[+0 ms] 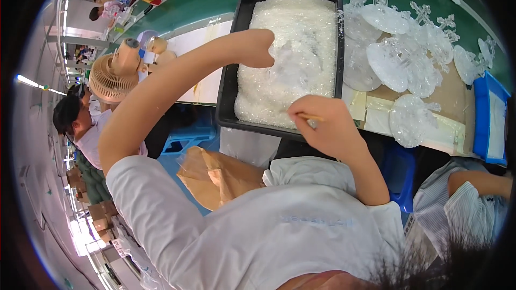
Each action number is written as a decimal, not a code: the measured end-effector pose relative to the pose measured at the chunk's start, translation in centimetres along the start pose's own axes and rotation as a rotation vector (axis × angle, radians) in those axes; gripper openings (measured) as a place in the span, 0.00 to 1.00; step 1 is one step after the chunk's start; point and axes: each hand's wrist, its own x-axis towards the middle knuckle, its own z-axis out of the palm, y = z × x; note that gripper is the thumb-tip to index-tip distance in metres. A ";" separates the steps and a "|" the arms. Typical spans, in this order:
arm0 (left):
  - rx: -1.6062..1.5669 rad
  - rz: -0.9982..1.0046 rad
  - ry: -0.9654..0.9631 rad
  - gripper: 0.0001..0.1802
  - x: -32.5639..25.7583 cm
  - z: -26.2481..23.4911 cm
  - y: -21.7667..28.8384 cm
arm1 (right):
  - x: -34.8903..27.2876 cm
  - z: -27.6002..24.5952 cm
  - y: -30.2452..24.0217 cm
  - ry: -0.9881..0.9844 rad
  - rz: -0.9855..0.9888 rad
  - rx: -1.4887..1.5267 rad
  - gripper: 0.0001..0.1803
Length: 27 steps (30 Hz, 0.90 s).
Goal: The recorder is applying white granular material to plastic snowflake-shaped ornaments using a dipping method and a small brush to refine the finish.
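Note:
A black tray (226, 94) holds a deep layer of white, glittering granules (263, 96). Over its left part is my left hand (257, 48), its fingers bent out of sight, so its grip is hidden. A pale, clear shape (298, 67) lies among the granules just beyond that hand; its outline is hard to make out. At the tray's near right edge, my right hand (328, 121) is closed in a pinch on a thin wooden stick (310, 117). The stick's tip points toward the granules.
Clear plastic ornaments with round bases (411, 56) crowd the table right of the tray. A blue bin (489, 113) stands at the far right. On the left are a beige fan (110, 75) and a seated person (80, 118). A brown paper bag (215, 177) is below the tray.

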 end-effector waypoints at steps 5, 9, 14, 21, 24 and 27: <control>0.111 0.247 0.012 0.26 -0.2 -1.1 0.1 | 0.4 0.8 0.4 0.083 -0.034 -0.105 0.07; 0.231 0.333 -0.041 0.27 0.4 -1.9 2.1 | 0.4 0.6 0.5 0.004 -0.060 0.047 0.08; 0.353 0.299 -0.143 0.28 0.1 -3.2 3.3 | 0.6 1.0 0.7 -0.074 -0.055 -0.169 0.08; 0.465 0.391 -0.151 0.29 0.9 -3.6 3.8 | 1.5 1.7 1.5 0.044 -0.167 -0.353 0.09; 0.421 0.345 -0.026 0.27 0.3 -3.0 3.7 | 1.6 0.2 1.2 0.054 -0.157 -0.178 0.09; 0.432 0.262 0.127 0.18 0.4 -2.1 3.6 | 1.5 0.3 2.3 -0.017 -0.154 -0.350 0.10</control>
